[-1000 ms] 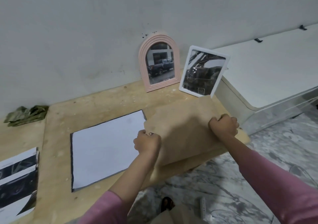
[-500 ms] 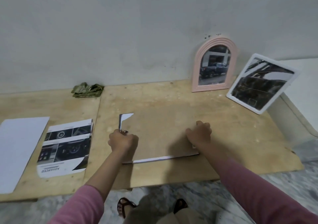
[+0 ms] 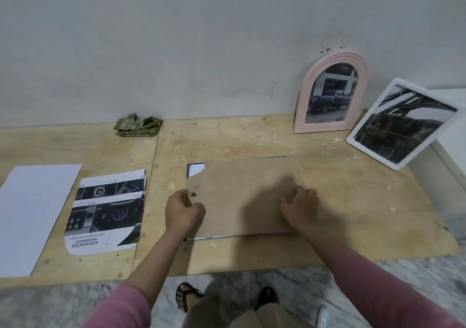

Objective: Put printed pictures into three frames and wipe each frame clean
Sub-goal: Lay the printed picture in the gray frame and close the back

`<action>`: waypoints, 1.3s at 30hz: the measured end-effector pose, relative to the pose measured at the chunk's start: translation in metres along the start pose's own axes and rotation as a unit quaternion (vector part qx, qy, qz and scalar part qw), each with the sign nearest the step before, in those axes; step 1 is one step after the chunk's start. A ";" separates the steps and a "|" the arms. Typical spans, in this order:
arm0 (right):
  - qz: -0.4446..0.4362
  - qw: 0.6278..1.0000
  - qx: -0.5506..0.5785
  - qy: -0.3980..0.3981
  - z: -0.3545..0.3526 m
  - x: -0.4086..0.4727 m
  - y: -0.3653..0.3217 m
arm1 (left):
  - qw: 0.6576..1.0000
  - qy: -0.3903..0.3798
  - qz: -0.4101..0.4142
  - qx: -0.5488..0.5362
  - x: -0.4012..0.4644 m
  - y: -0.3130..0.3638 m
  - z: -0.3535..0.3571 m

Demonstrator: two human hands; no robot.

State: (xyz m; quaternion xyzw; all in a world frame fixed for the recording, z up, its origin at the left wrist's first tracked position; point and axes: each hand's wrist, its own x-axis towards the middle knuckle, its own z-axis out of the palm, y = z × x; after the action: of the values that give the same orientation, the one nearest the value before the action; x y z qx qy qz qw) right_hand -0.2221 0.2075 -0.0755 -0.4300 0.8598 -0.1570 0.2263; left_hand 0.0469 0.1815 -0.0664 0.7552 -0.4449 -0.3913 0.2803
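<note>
Plywood counter [image 3: 327, 196] carries the third frame's brown backing board [image 3: 242, 196] lying flat over its white print – left hand [image 3: 182, 211] curled at the edge by the small hanger, right hand [image 3: 300, 205] bent-fingered on top, seating it – so fastening, then wiping, likely follows.

Head view — looking forward and down, close.
</note>
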 end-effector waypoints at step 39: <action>-0.134 0.979 0.033 -0.153 -0.017 0.037 0.057 | 0.811 -0.168 0.163 0.536 -0.012 -0.021 -0.014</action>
State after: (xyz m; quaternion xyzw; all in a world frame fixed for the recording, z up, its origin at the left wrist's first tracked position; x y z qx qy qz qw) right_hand -0.2881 0.2121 -0.0972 -0.5529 0.7439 -0.1466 0.3456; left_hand 0.0647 0.2031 -0.0709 0.6245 -0.7408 -0.1601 -0.1885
